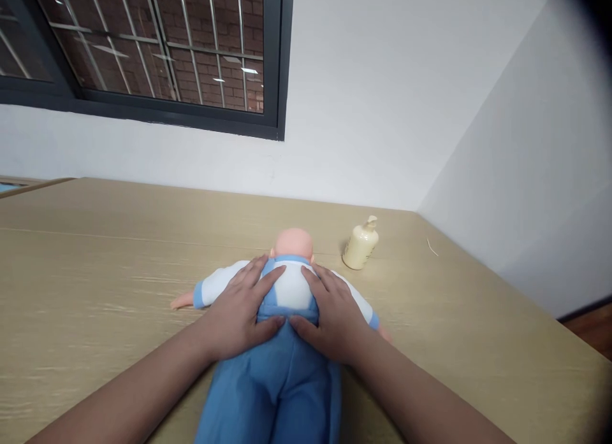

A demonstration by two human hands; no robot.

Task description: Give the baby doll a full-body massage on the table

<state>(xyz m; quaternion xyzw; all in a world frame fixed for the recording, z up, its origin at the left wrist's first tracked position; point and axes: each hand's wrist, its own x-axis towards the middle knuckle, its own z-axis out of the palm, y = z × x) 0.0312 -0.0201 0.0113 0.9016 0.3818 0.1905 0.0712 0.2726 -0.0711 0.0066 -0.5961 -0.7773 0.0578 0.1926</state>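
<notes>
I classify this location as a plain indoor room, type not determinable between home, office and training room. Indicators: white walls (363, 100) meeting at a corner; a dark-framed window (277, 62) with metal bars (191, 47); brickwork (205, 74) beyond the glass; a broad wood-grain tabletop (119, 253) near the walls.
</notes>
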